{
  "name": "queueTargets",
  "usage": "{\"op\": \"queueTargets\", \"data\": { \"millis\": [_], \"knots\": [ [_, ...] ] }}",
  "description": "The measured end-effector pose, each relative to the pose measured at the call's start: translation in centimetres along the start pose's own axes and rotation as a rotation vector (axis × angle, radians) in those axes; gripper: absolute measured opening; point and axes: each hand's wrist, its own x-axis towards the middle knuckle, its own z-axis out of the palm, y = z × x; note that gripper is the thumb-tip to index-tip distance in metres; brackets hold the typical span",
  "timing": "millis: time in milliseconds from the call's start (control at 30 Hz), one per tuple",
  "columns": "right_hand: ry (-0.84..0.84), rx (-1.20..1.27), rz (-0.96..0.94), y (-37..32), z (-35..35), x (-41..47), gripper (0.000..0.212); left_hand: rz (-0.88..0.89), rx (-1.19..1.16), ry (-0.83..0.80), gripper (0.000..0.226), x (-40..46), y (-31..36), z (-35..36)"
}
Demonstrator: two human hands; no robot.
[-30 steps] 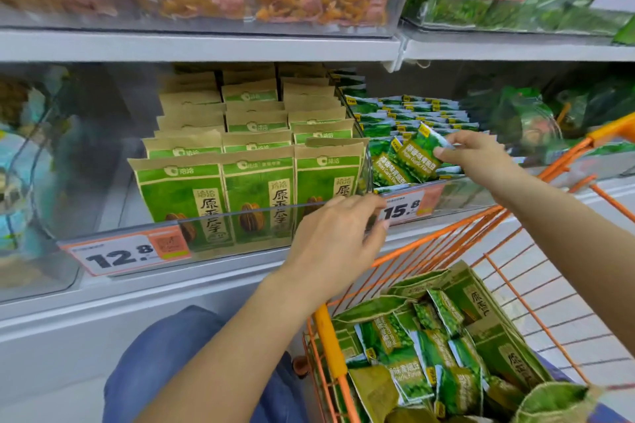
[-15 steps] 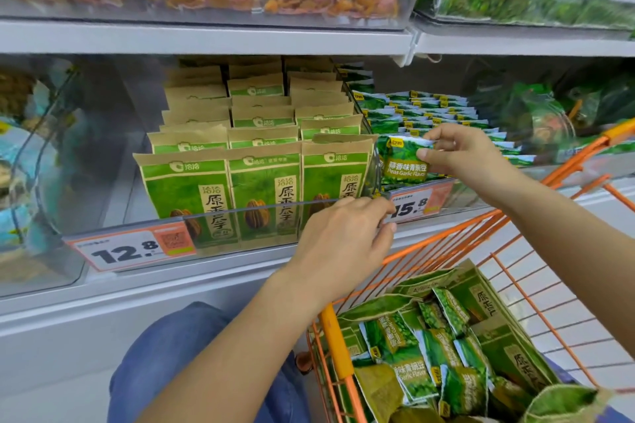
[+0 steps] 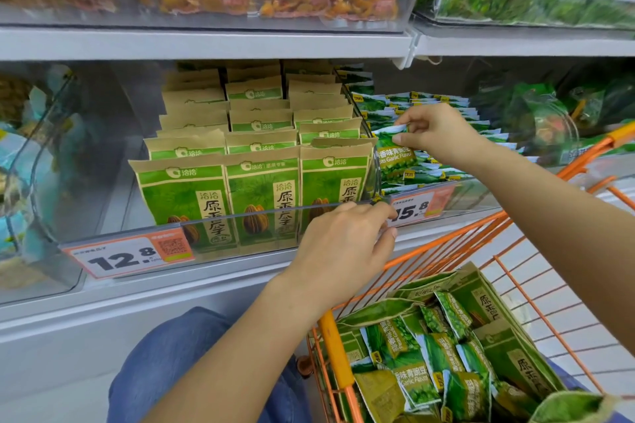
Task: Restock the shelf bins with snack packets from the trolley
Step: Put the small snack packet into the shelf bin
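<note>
Right hand up at the clear plastic bin, pinching a glossy green garlic-pea packet by its crimped top edge, thumb and fingers tight on the foil, packet upright at the bin's front-left corner above flat-stacked rows. Left hand curled over the transparent front lip beside the 15.8 price tag. Next bin left: matte kraft-paper seed bags in 3 neat columns. Below, orange wire trolley heaped with crinkled green packets.
</note>
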Motion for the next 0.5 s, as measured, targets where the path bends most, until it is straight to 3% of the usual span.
{"op": "queueTargets", "data": {
  "millis": [233, 500],
  "knots": [
    [0.156, 0.327, 0.119, 1.5, 0.9, -2.5, 0.018, 0.016, 0.019, -0.01, 0.032, 0.1, 0.2, -0.1],
    [0.122, 0.247, 0.157, 1.2, 1.9, -3.6, 0.025, -0.009, 0.0, -0.048, 0.032, 0.0, 0.2, -0.3]
  ]
}}
